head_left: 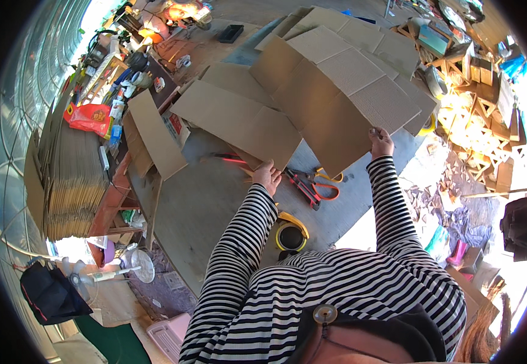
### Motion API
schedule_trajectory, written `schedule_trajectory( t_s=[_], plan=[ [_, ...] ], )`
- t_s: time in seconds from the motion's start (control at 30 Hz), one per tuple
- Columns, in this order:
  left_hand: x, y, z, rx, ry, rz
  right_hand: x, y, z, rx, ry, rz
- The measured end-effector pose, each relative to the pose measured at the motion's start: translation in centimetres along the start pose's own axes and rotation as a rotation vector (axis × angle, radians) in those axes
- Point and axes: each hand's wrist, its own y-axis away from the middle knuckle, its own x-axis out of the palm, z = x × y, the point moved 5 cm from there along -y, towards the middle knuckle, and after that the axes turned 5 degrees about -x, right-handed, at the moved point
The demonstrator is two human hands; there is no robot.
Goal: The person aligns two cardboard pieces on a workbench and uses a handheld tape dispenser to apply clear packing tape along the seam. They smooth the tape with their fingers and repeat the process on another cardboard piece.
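A large creased cardboard sheet (322,109) is raised at a slant over the work table (186,218). My right hand (382,143) pinches its near right corner. A cardboard panel (245,123) extends to its left, and my left hand (268,176) grips that panel's near edge. Whether the two pieces are joined is unclear. Just right of my left hand lie scissors (326,191) with orange and yellow handles and a red-and-black hand tool (302,186). Nearer my body, a roll of tape in a yellow dispenser (292,233) rests on the table.
More flattened cardboard (359,36) lies across the far side. A narrow cardboard strip (156,134) leans at the table's left edge. Beyond it stands a tall stack of folded cardboard (74,182). Wooden pieces (486,113) are piled at the right. A fan (141,266) stands lower left.
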Motion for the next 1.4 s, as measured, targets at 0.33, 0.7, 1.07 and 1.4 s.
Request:
schedule_trajectory(
  t_s=[0.33,0.7,1.07,1.4],
  plan=[
    [-1.1,6.4,-4.6,0.378,0.106,0.089,-1.0,-0.9,-5.0,-0.096,-0.245,0.024],
    [-24.3,24.9,-2.7,0.740,0.092,-0.379,2.7,0.3,2.2,0.349,-0.550,-0.017],
    [-27.8,27.3,1.6,0.799,0.214,-0.541,24.0,7.8,-3.6,0.549,-0.258,0.510],
    [-26.5,27.9,3.0,0.804,0.186,-0.484,29.4,10.0,3.4,0.153,0.148,0.584]
  ],
)
